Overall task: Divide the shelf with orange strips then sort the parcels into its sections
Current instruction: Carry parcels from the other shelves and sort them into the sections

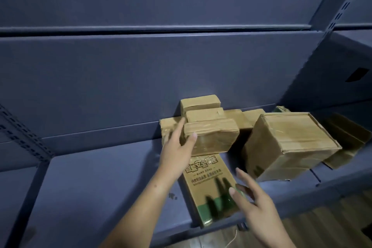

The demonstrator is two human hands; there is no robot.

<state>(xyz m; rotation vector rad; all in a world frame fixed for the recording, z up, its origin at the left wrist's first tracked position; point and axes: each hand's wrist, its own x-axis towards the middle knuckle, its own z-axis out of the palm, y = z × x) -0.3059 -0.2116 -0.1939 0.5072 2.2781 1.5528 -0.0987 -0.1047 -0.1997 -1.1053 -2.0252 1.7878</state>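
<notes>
Blue metal shelf carries cluster of brown parcels toward right end. Large taped carton sits tilted near right side. Flat printed box lies lengthwise, green end at front edge. Small taped parcel rests on stack against back wall. Left hand holds small parcel's left end, thumb on front face. Right hand hovers spread over printed box's front corner.
</notes>
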